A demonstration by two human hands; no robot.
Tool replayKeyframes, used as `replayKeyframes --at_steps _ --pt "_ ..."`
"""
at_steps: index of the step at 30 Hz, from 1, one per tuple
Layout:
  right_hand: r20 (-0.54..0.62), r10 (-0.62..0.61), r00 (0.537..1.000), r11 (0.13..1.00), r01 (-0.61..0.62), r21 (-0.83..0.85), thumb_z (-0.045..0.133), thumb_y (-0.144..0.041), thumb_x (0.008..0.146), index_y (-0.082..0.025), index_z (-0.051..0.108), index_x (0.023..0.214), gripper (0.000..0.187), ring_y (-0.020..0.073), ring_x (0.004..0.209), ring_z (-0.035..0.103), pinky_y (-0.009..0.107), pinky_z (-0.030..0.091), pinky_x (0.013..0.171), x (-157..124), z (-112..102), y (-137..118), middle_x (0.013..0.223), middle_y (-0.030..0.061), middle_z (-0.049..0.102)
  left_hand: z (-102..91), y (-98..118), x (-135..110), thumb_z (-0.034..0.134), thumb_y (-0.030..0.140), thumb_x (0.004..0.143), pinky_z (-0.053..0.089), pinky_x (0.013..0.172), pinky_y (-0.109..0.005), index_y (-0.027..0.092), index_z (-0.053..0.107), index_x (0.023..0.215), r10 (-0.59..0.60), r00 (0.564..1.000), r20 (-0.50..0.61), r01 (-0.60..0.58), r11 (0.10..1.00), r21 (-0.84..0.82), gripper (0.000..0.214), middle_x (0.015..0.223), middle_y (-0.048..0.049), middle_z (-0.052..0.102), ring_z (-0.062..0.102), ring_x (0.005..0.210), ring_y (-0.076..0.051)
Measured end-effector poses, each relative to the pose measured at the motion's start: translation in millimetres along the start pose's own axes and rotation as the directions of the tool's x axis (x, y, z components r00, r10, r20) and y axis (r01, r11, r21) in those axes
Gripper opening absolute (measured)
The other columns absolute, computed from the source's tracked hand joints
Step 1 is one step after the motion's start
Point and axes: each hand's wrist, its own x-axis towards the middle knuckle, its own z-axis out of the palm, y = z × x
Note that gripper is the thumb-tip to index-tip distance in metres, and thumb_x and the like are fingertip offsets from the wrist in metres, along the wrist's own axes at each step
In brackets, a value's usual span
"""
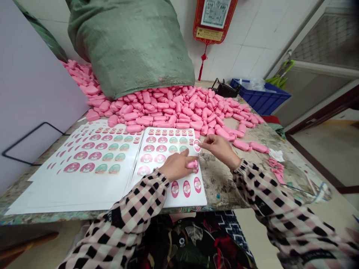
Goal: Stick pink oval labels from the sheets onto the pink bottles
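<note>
The small pink bar (192, 164) rests closed inside my left grip (176, 166), just above the sticker sheet (181, 198), while my right grip (216, 146) pinches an oval sticker (197, 146) at the sheet's edge. If my pinch slips, the sticker could fold onto itself; if my left grip loosens, the bar could drop onto the sheet.

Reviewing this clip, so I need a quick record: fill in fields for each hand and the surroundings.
left hand: holds a pink capsule-shaped item
right hand: pinches an oval sticker
under hands: sticker sheet
beyond: heap of pink items below a green woven sack
far right: blue crate
</note>
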Motion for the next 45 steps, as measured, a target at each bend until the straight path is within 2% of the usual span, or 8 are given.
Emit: replayKeyframes --at_steps 3,4,6,9,12,37,40,45 --pt "-0.127 -0.005 0.992 0.953 0.043 0.3 0.064 -0.051 0.069 -0.017 0.057 0.07 0.034 0.0103 0.055 0.046 0.023 0.035 0.05 -20.3 -0.1 -4.2 0.063 -0.0006 0.056 1.8 -1.2 -6.8 0.056 0.052 0.074 0.042 0.079 -0.032 0.026 0.062 0.099 -0.093 0.977 -0.192 -0.005 0.89 -0.456 0.037 0.094 -0.0026 0.062 0.055 0.084 -0.019" --pt "-0.15 -0.001 0.989 0.922 0.059 0.382 0.064 -0.05 0.07 -0.017 0.057 0.07 0.033 0.01 0.055 0.045 0.023 0.035 0.05 -27.2 1.0 -7.9 0.063 -0.0008 0.055 2.4 0.2 -8.4 0.055 0.054 0.074 0.043 0.073 -0.029 0.023 0.061 0.096 -0.164 0.965 -0.204 -0.004 0.768 -0.64 0.038 0.084 -0.0019 0.061 0.055 0.076 -0.017" --pt "-0.165 -0.001 0.986 0.869 0.082 0.487 0.065 -0.047 0.071 -0.017 0.056 0.07 0.031 0.0096 0.055 0.044 0.023 0.036 0.051 -39.2 4.6 -17.5 0.063 -0.0016 0.053 2.9 5.8 -9.6 0.051 0.059 0.075 0.042 0.059 -0.024 0.02 0.059 0.095 -0.276 0.955 -0.105 0.004 0.369 -0.929 0.045 0.072 -0.0007 0.056 0.051 0.061 -0.012" --pt "-0.172 -0.027 0.985 0.852 0.113 0.511 0.066 -0.043 0.071 -0.018 0.057 0.069 0.027 0.0098 0.058 0.045 0.023 0.037 0.052 -51.8 12.0 -31.0 0.065 -0.0019 0.053 0.9 18.1 -6.8 0.048 0.063 0.075 0.04 0.051 -0.021 0.019 0.055 0.094 -0.294 0.95 0.102 0.037 -0.22 -0.975 0.048 0.069 0.0006 0.053 0.05 0.054 -0.009" --pt "-0.183 -0.059 0.981 0.884 0.137 0.448 0.066 -0.042 0.072 -0.019 0.058 0.07 0.025 0.0104 0.059 0.046 0.024 0.038 0.054 -58.7 18.7 -37.0 0.066 -0.0013 0.055 -1.9 27.7 -3.1 0.047 0.062 0.077 0.042 0.049 -0.021 0.019 0.053 0.091 -0.285 0.945 0.16 0.028 -0.416 -0.909 0.045 0.074 -0.0001 0.055 0.052 0.056 -0.01" --pt "-0.072 -0.077 0.994 0.916 0.099 0.388 0.06 -0.049 0.076 -0.021 0.057 0.075 0.028 0.0134 0.055 0.058 0.028 0.045 0.055 -65.0 33.1 -30.2 0.071 0.0004 0.063 2.0 32.1 -8.7 0.043 0.064 0.078 0.045 0.049 -0.021 0.017 0.057 0.094 -0.19 0.98 0.061 -0.006 -0.335 -0.942 0.051 0.07 -0.0011 0.054 0.054 0.055 -0.01" --pt "-0.045 -0.082 0.996 0.916 0.093 0.39 0.058 -0.05 0.077 -0.021 0.056 0.076 0.028 0.0142 0.058 0.059 0.028 0.046 0.057 -64.6 32.4 -27.6 0.07 0.0003 0.063 0.2 34.7 -12.2 0.048 0.058 0.078 0.045 0.052 -0.021 0.018 0.056 0.098 -0.192 0.981 0.032 -0.013 -0.231 -0.973 0.046 0.07 0.0004 0.052 0.052 0.055 -0.008" --pt "0.041 -0.141 0.989 0.966 0.128 0.226 0.051 -0.05 0.083 -0.022 0.058 0.079 0.028 0.0154 0.067 0.06 0.027 0.043 0.064 -69.6 27.3 -26.8 0.069 -0.0007 0.065 5.3 36.9 -18.2 0.055 0.046 0.079 0.044 0.05 -0.021 0.022 0.047 0.103 -0.292 0.956 -0.035 0.001 0.124 -0.992 0.035 0.068 0.0034 0.051 0.053 0.052 -0.008"
